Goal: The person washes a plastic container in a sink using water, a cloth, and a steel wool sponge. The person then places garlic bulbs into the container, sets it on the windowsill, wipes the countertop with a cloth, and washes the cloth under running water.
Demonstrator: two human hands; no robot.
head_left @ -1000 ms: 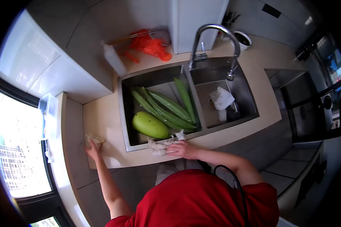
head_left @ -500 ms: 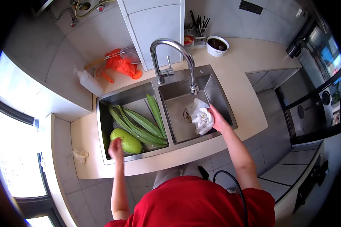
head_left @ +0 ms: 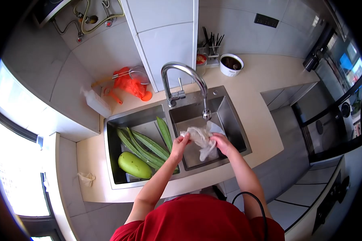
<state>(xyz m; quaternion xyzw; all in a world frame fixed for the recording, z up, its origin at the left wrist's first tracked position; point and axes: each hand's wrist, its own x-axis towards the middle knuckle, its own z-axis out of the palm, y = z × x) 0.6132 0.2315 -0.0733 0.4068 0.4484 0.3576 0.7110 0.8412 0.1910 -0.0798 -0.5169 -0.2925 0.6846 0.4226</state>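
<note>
Over the right basin (head_left: pixel 194 162), below the faucet (head_left: pixel 206 114), a crumpled whitish cloth (head_left: pixel 201 138) hangs between my two hands. My left hand (head_left: pixel 179 147) is closed on its left end. My right hand (head_left: pixel 222 143) grips its right side. A white piece of paper or plastic (head_left: pixel 215 128) shows just behind the cloth; whether it is a separate thing is hard to tell. In the left basin (head_left: pixel 112 160) lie a green gourd (head_left: pixel 134 164) and several long ridged green vegetables (head_left: pixel 149 143).
Behind the sink are an orange-red bag (head_left: pixel 129 86), a strainer (head_left: pixel 139 75) and a white bottle (head_left: pixel 96 103). A white bowl with dark contents (head_left: pixel 231 65) stands at the back right. A pale crumpled cloth (head_left: pixel 86 178) lies on the left counter.
My left hand has moved right from above the gourd and now grips the cloth. The white bundle in my right hand has been lifted and loosened. The view has shifted slightly.
</note>
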